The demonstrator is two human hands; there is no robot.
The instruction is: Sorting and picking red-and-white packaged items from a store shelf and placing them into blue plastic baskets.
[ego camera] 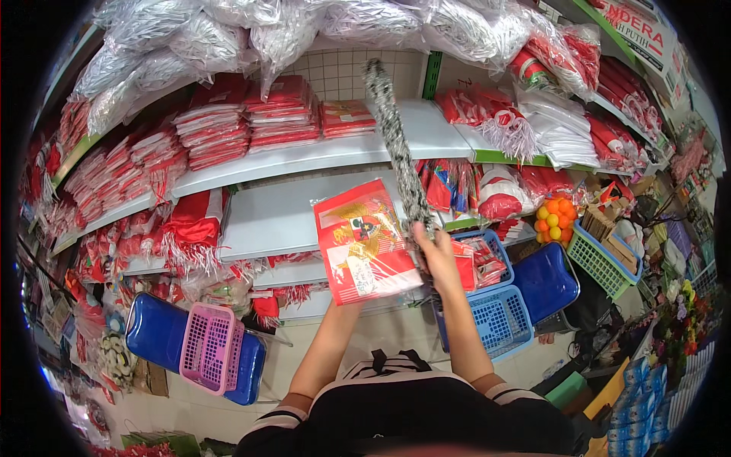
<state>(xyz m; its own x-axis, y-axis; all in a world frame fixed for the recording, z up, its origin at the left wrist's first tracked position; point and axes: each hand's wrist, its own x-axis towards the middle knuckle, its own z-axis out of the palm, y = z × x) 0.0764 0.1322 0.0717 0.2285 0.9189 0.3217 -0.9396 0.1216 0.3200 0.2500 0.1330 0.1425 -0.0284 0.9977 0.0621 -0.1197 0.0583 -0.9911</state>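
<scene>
A plastic-wrapped red and white packet [365, 228] with a golden eagle emblem and a handwritten label rests tilted on my left hand [344, 310]. The packet hides most of that hand's fingers. My right hand [440, 257] grips a long black-and-white fluffy duster [394, 128] beside the packet's right edge. The duster points up and away, its tip over the upper shelf [425, 128]. Beyond the packet lies a lower grey shelf [268, 211]. A short packet stack [347, 117] sits left of the duster, next to a taller stack [282, 114].
Bagged silver tinsel [377, 23] fills the top shelf. Left stands a pink basket [208, 348] on a blue-seated chair [157, 331]. Right are a blue basket [499, 323], another blue seat [545, 283] and a green basket [605, 260]. Part of another person's hand [546, 338] shows low at right.
</scene>
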